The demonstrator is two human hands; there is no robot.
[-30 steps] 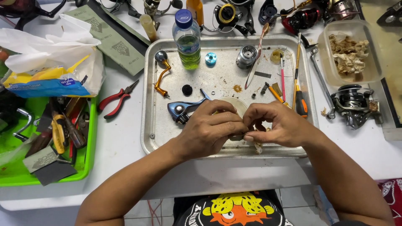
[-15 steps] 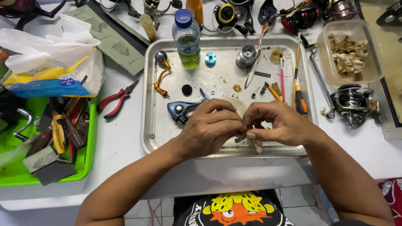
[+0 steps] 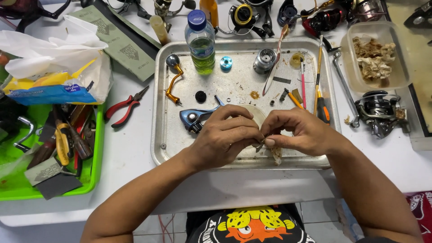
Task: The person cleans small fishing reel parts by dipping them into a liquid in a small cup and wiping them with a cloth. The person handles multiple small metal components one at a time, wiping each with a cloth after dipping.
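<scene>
Head view shows us both hands meeting over the near edge of a metal tray [image 3: 162, 112] on the white bench [image 3: 130, 157]. Our left hand [image 3: 225, 137] and right hand [image 3: 299, 132] are pressed close, fingertips pinching a small metal part [image 3: 261, 145] between them; what it is we cannot tell. A scrap of crumpled tissue [image 3: 276, 154] hangs just below the right hand, and a pale round dish [image 3: 256, 114] peeks out behind the fingers.

On the tray, a blue reel body [image 3: 191, 118] lies just left of the left hand. Farther off lie a gold crank handle [image 3: 173, 81], a black knob [image 3: 200, 96], a blue ring [image 3: 226, 63], a silver spool [image 3: 264, 60] and an orange-handled screwdriver [image 3: 320, 101] to the right. A plastic bottle [image 3: 200, 42] with greenish liquid in its lower part stands upright at the tray's far side.

Right of the tray, a clear plastic tub [image 3: 396, 83] holds crumpled brownish tissue [image 3: 373, 56], and a whole fishing reel [image 3: 378, 112] sits near it. At the left, a green tray [image 3: 96, 177] holds pliers, cutters and dark blocks. Red-handled pliers [image 3: 126, 105] lie on the bench between the two trays.
</scene>
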